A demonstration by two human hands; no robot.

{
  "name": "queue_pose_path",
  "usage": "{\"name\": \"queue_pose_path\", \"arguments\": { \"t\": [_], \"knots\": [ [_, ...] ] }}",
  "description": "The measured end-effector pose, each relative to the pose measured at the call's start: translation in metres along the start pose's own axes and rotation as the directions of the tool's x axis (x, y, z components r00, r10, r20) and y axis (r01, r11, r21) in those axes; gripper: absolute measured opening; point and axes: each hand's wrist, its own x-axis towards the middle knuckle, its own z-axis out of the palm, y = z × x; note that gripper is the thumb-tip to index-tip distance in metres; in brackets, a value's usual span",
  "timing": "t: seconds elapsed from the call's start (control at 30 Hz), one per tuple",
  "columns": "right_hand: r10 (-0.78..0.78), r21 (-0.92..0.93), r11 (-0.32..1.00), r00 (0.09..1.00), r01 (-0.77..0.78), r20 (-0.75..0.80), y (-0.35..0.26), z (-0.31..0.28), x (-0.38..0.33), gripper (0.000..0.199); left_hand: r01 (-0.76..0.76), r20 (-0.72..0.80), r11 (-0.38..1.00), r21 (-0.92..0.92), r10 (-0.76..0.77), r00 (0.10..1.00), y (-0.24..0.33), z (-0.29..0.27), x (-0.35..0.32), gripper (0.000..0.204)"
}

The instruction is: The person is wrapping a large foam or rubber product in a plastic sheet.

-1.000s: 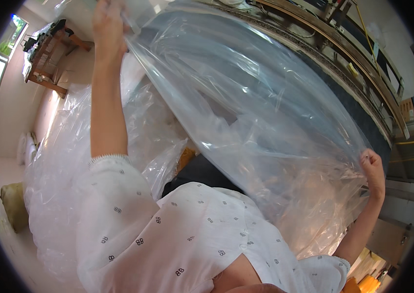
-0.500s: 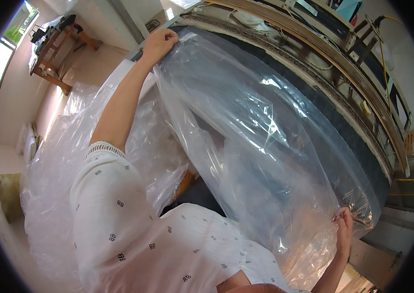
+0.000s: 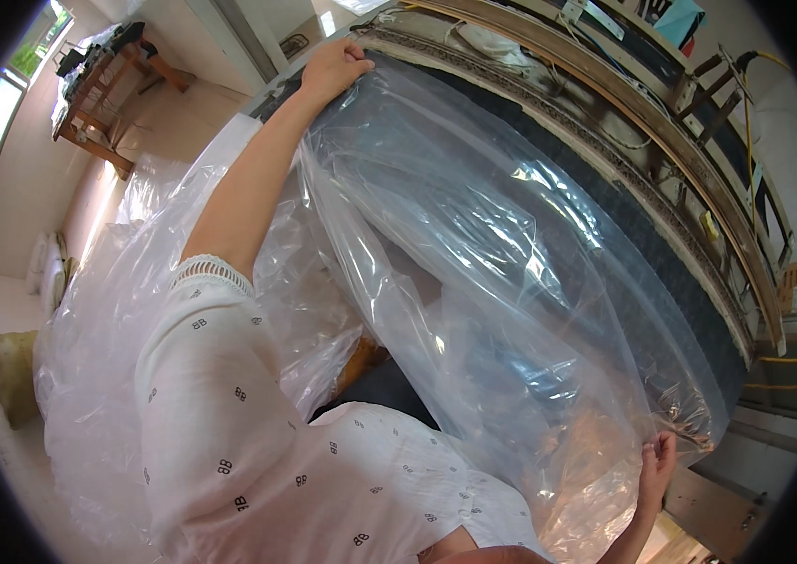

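A large sheet of clear plastic film (image 3: 473, 254) spreads in glossy folds across a dark bench surface and hangs down toward my body. My left hand (image 3: 334, 70) reaches to the far end of the film, its fingers closed on the upper corner beside the dark strip (image 3: 624, 202). At the lower right, the fingers of my right hand (image 3: 659, 462) pinch the film near its other corner, where it is crumpled. Between the two hands the film's far edge lies along the dark strip.
Beyond the strip runs a long machine with a wooden bar (image 3: 699, 183), cables and metal brackets. More bunched plastic film (image 3: 126, 376) piles at my left. A wooden table (image 3: 97, 103) stands at the far left, and an olive sack (image 3: 13, 376) leans by the wall.
My left hand has shifted right and slightly farther away along with the film's corner. My right hand has come a little nearer to me. Folds in the film have shifted.
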Motion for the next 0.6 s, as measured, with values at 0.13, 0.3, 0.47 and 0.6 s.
{"name": "queue_pose_path", "arguments": {
  "t": [0.13, 0.3, 0.47, 0.6],
  "knots": [
    [-0.113, -0.357, 0.933, 0.981, 0.050, -0.158, 0.030, -0.003, -0.019, 0.008, 0.045, -0.039, 0.996, 0.080, -0.042, 0.998, -0.006, 0.009, 0.011, 0.026],
    [-0.094, -0.375, 0.926, 0.985, 0.032, -0.148, 0.068, -0.003, -0.042, 0.005, 0.147, 0.112, 0.971, -0.187, -0.128, 0.985, -0.020, 0.017, 0.015, 0.026],
    [0.067, 0.024, 0.998, 0.992, -0.065, -0.108, 0.077, -0.006, -0.063, 0.008, 0.162, -0.191, 0.976, -0.145, -0.188, 0.963, -0.005, 0.031, 0.004, 0.024],
    [0.298, 0.369, 0.904, 0.937, -0.216, -0.180, 0.048, -0.008, -0.064, 0.022, 0.141, -0.238, 0.982, -0.126, -0.168, 0.957, 0.005, 0.025, 0.000, 0.024]
  ]
}}
